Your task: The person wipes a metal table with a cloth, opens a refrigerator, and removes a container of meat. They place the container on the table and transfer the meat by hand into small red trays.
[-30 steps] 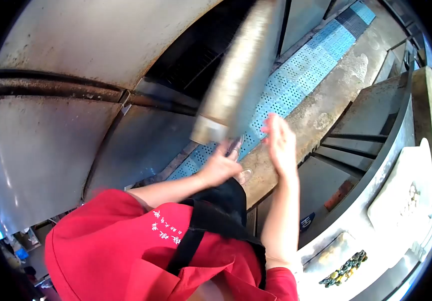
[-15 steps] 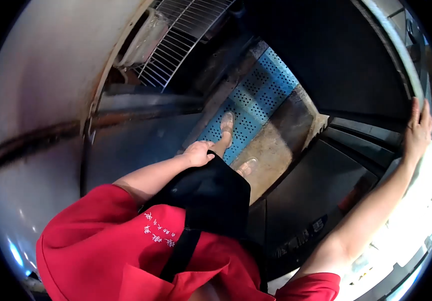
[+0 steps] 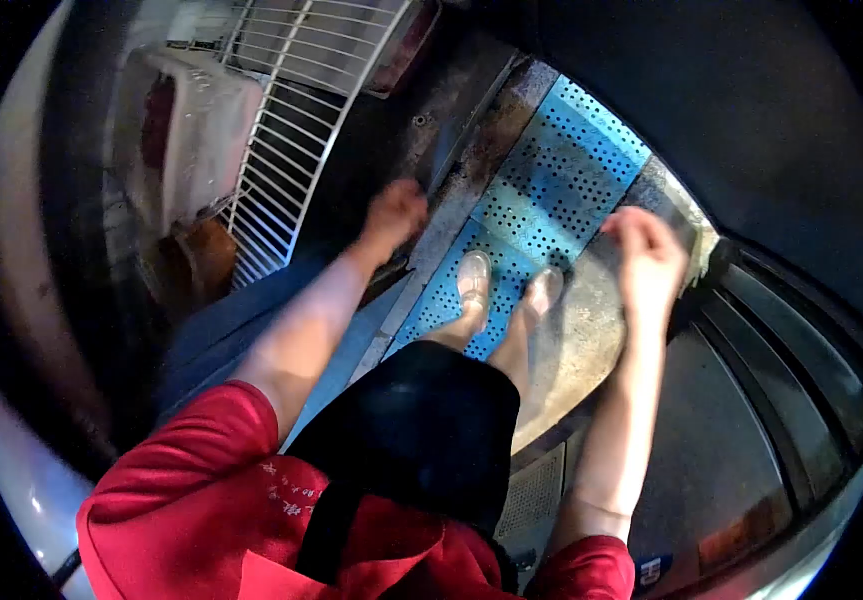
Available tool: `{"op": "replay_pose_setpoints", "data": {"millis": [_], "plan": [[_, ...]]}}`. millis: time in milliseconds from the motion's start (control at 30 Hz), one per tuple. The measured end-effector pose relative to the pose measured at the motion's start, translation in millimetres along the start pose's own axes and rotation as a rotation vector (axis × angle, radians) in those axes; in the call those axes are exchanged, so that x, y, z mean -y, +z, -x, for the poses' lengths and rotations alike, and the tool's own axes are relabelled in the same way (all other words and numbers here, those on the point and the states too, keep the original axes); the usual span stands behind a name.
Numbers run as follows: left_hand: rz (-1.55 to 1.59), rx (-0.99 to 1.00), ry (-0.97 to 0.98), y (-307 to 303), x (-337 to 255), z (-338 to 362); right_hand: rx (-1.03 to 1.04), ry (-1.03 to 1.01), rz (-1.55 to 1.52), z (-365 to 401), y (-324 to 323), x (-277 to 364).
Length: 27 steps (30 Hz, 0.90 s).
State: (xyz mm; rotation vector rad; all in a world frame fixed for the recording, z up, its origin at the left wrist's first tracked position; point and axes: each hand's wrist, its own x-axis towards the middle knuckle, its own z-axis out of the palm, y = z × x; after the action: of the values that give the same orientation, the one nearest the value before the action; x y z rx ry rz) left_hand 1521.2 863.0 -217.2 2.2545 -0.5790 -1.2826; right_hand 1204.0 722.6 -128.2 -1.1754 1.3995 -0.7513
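My left hand point(image 3: 394, 216) reaches forward beside the white wire shelf point(image 3: 286, 170), smeared by motion. Its fingers look curled, and no object shows in it. Out in front on the other side is my right hand point(image 3: 648, 252), fingers bent inward with nothing visible in them. It hangs above the floor, apart from the dark door panel point(image 3: 741, 110). On the wire shelf, left of my left hand, stands a clear plastic tub point(image 3: 186, 140) with reddish contents. A brown item point(image 3: 206, 255) lies below the tub.
Blue perforated mats point(image 3: 551, 170) run along the floor, with my shoes point(image 3: 474, 280) on them. A dark tray point(image 3: 406, 48) sits further along the shelf. To the right are dark cabinet fronts point(image 3: 711, 420). Bare concrete point(image 3: 576, 330) borders the mats.
My right hand has left the door edge and swung in to the middle. My left hand has risen from the apron toward the shelf. I have stepped forward; the shelf appears closer.
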Motion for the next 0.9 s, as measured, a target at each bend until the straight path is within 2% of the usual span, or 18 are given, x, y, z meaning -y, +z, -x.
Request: {"op": "replay_pose_setpoints", "data": {"millis": [33, 100, 167, 200, 267, 300, 367, 433, 500, 533, 567, 600, 633, 667, 700, 800, 867, 900], "plan": [[0.294, -0.116, 0.018, -3.4, -22.4, -24.3, 0.000, 0.171, -0.136, -4.2, 32.3, -38.4], [0.656, -0.360, 0.079, -20.8, -40.1, -89.1, 0.193, 0.249, -0.113, -14.2, 74.9, -77.4], [0.976, -0.601, 0.182, -35.3, -64.0, -128.2, 0.464, 0.387, -0.864, -35.8, 105.0, -126.9], [0.973, -0.609, 0.179, -37.8, -79.3, -132.9, 0.444, 0.347, -0.351, -46.4, 118.9, -131.6], [1.035, -0.813, 0.071, -42.8, -104.7, -142.8, 0.502, 0.265, -0.225, -72.6, 148.2, -140.2], [1.040, -0.826, 0.072, -48.3, -99.3, -151.8, 0.553, 0.180, -0.101, -85.4, 164.4, -141.2], [0.978, -0.794, 0.119, -66.3, -83.2, -170.3, 0.526, 0.219, -0.034, -108.2, 206.6, -114.4], [1.100, -0.567, 0.289, -80.6, -76.5, -171.3, 0.413, -1.000, 0.605, -151.1, 250.7, -106.9], [1.183, -0.440, 0.353, -86.2, -77.2, -167.9, 0.350, -0.236, -0.199, -172.4, 327.0, -91.5], [1.037, -0.471, 0.598, -78.9, -81.5, -171.2, 0.367, -0.189, -0.239, -183.9, 342.3, -57.2], [1.108, -0.378, 0.592, -83.4, -76.2, -174.0, 0.384, -0.141, -0.278, -195.2, 351.2, -21.1], [1.255, -0.201, 0.624, -93.1, -65.4, -189.1, 0.400, -0.155, -0.292, -203.0, 363.5, -9.8], [1.387, -0.012, 0.651, -100.4, -72.6, -189.8, 0.277, -0.095, -0.442, -211.5, 374.4, -3.5], [1.314, -0.207, 0.565, -96.5, -74.4, -187.2, 0.153, -0.026, -0.587, -220.1, 383.2, 1.8], [1.209, -0.222, 0.619, -92.9, -80.9, -175.2, 0.226, -0.068, -0.528, -242.2, 394.0, -7.8], [1.212, -0.286, 0.650, -94.9, -69.6, -178.2, 0.246, -0.107, -0.539, -229.6, 390.2, 1.0], [1.236, -0.323, 0.642, -94.8, -58.8, -183.4, 0.264, 0.200, -0.496, -198.6, 362.8, 28.2], [1.240, -0.347, 0.637, -94.0, -52.8, -183.1, 0.273, 0.202, -0.495, -191.3, 356.5, 24.7]]}}
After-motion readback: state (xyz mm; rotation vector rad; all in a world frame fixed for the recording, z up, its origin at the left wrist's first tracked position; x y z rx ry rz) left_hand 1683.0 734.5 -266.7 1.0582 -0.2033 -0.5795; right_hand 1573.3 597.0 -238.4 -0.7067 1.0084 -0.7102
